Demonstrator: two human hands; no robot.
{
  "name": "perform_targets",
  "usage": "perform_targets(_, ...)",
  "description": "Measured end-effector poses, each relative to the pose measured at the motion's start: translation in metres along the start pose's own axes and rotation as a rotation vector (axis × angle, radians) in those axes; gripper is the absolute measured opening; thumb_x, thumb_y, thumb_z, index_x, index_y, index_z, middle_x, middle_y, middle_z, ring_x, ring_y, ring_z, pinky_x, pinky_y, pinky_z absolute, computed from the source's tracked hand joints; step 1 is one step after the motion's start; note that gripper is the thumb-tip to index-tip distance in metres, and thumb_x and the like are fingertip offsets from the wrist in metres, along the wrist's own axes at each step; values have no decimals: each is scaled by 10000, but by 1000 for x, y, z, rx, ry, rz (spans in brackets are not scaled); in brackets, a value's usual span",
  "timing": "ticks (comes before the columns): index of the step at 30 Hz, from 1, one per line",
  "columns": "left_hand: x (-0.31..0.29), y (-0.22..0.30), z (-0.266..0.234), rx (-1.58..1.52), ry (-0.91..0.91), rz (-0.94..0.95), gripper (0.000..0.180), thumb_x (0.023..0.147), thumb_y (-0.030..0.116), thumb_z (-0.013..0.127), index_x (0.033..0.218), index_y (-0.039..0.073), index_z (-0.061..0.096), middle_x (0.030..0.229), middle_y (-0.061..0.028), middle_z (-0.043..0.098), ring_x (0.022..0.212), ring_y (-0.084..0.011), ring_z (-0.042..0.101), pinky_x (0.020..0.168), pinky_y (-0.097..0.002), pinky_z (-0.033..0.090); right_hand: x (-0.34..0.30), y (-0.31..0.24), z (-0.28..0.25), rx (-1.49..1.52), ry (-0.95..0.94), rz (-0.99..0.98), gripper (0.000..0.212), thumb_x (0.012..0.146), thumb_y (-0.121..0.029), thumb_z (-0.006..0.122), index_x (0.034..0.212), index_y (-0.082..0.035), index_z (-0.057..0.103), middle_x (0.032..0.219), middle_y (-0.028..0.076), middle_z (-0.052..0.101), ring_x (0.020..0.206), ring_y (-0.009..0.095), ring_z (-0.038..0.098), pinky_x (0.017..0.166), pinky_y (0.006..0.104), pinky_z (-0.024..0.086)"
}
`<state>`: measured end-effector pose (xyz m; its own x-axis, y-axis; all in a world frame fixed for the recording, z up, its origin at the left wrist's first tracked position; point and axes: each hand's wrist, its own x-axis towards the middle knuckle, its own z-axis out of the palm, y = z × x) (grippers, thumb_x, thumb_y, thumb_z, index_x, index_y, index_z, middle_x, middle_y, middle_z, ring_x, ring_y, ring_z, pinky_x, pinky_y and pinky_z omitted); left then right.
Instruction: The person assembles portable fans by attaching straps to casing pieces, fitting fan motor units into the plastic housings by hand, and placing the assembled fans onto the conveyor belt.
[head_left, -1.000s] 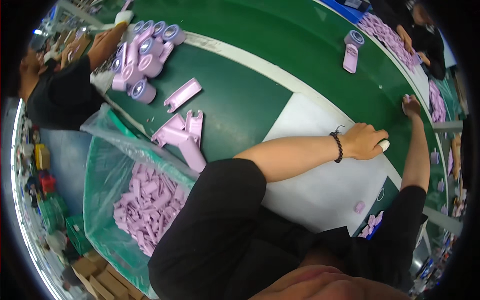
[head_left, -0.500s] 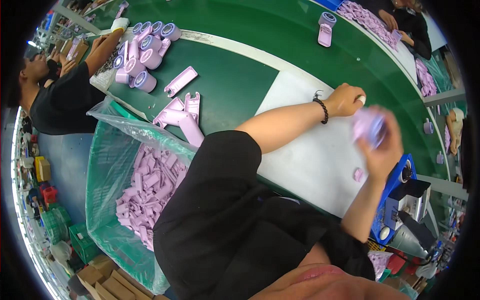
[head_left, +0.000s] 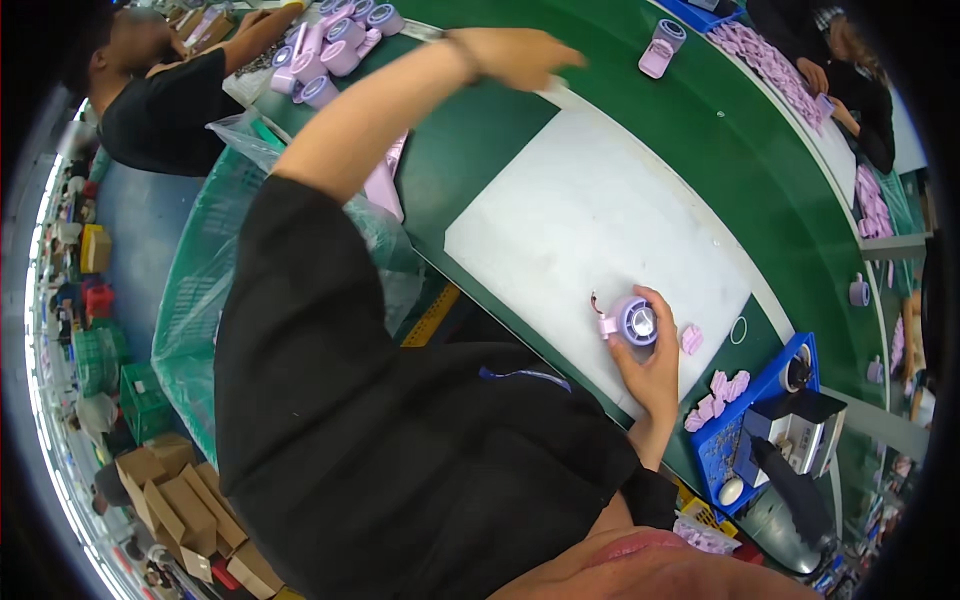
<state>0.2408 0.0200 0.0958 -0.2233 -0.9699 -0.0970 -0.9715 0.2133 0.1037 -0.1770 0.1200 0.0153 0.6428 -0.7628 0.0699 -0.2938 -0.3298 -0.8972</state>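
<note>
My right hand (head_left: pixel 652 372) grips a round purple fan head (head_left: pixel 634 321) with a silver centre and holds it upright at the near edge of the white mat (head_left: pixel 600 210). A small purple piece (head_left: pixel 691 338) lies just right of it. My left arm stretches up across the picture, and my left hand (head_left: pixel 515 57) hovers over the green belt (head_left: pixel 470 140) by the mat's far corner. Its fingers are loosely spread and blurred, with nothing seen in them. Purple handle parts (head_left: pixel 385 185) lie partly hidden under that arm.
Several purple fan parts (head_left: pixel 335 50) are clustered at the far left, beside a person in black (head_left: pixel 160 110). A green-bagged bin (head_left: pixel 200 300) stands left of me. A blue tray (head_left: pixel 775 378) holds small purple pieces, next to a grey device (head_left: pixel 800 430). Another person (head_left: pixel 850 70) works across the belt.
My right hand has brought the purple fan head down to the mat's near edge. My left hand has left the mat and swung up and left over the belt.
</note>
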Motion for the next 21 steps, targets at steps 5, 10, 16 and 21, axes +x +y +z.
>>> perform_targets(5, -178, -80, -11, 182, -397, -604, 866, 711, -19, 624, 1496, 233, 360, 1278, -106, 625, 979, -309, 644, 858, -381, 516, 4, -1, -7, -79, -50, -45, 663, 744, -50, 723, 1357, -39, 470, 1329, 155, 530, 1197, 307, 513, 1041, 387, 373)
perform_targets(10, -216, -129, 43, -107, -41, -775, 778, 716, 10, 648, 1450, 120, 412, 1202, -168, 650, 1024, -343, 645, 876, -393, 522, 3, 4, -1, -7, -40, -55, 656, 772, -95, 715, 1375, -46, 458, 1330, 145, 530, 1184, 306, 500, 1028, 381, 346)
perform_targets(16, -144, -75, 32, -162, 92, -753, 629, 738, 0, 596, 1354, 63, 485, 1132, -188, 669, 947, -345, 663, 820, -407, 537, 2, -7, 0, 63, 30, -24, 667, 794, -137, 738, 1386, -47, 443, 1340, 141, 525, 1182, 303, 493, 1013, 382, 347)
perform_targets(21, -96, -61, 2, -164, 128, -698, 484, 765, -16, 529, 1246, 27, 568, 1058, -188, 690, 840, -334, 683, 747, -416, 551, 1, 1, 5, -73, 5, -14, 653, 811, -161, 754, 1373, -55, 440, 1321, 136, 535, 1199, 304, 487, 1011, 391, 360)
